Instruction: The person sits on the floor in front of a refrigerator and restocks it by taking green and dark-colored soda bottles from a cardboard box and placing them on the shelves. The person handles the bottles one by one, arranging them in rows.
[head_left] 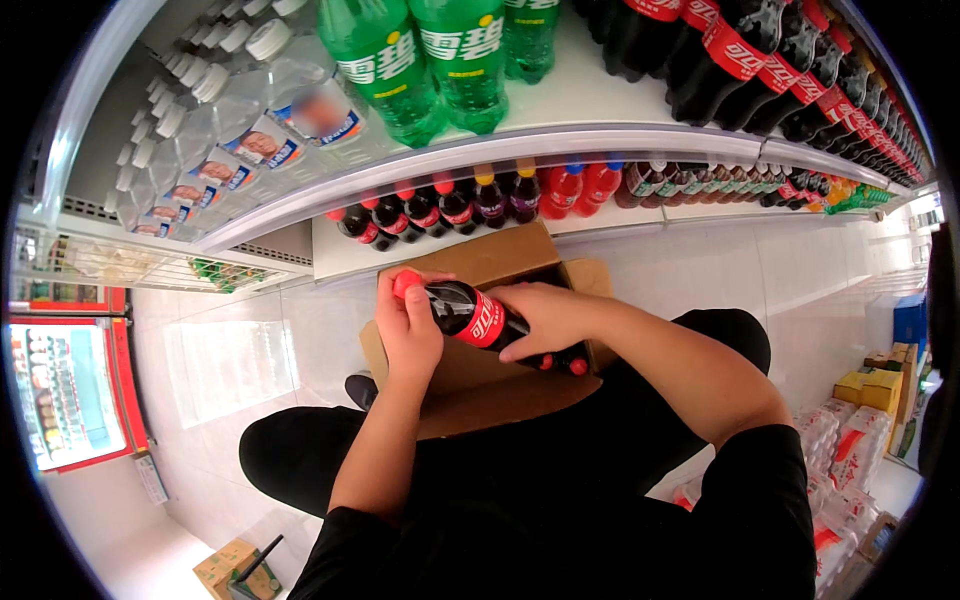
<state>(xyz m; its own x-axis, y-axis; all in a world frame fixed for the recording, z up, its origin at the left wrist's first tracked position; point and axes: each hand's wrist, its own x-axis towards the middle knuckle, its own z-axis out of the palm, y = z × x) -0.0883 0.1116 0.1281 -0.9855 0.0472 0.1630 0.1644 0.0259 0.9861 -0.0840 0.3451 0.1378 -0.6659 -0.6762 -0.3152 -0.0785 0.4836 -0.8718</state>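
Lying sideways in both my hands is a cola bottle with dark liquid, a red label and a red cap. My left hand is closed round its cap end. Toward the base, my right hand wraps the other end of the bottle. Beneath them an open cardboard box stands between my knees, its flaps spread. Inside its right part lie more dark bottles with red caps, partly hidden by my right hand and forearm.
Ahead, a lower shelf holds a row of cola bottles and red drinks. Above it, a shelf edge juts out under large green bottles and water jugs. A glass-door fridge stands left; wrapped packs are stacked right.
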